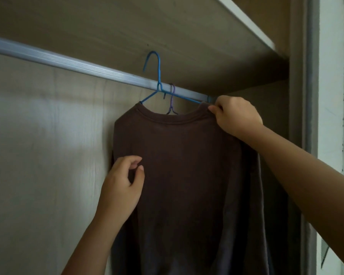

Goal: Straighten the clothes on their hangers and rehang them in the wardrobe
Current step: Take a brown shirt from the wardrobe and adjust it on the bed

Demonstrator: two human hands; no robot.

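Purple hanger (172, 100) mostly hidden behind shirt (179, 165)

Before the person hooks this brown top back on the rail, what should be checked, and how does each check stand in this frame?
1. Blue hanger hooked on rail: not ok, its hook stands above the rail.
2. Right hand grip on the brown top at its shoulder: ok, fingers pinch the collar edge.
3. Left hand holding fabric: cannot tell, fingers curled by the top's side.
4. Collar centred on hanger: ok, roughly.
5. Purple hanger behind clear of the blue one: cannot tell.
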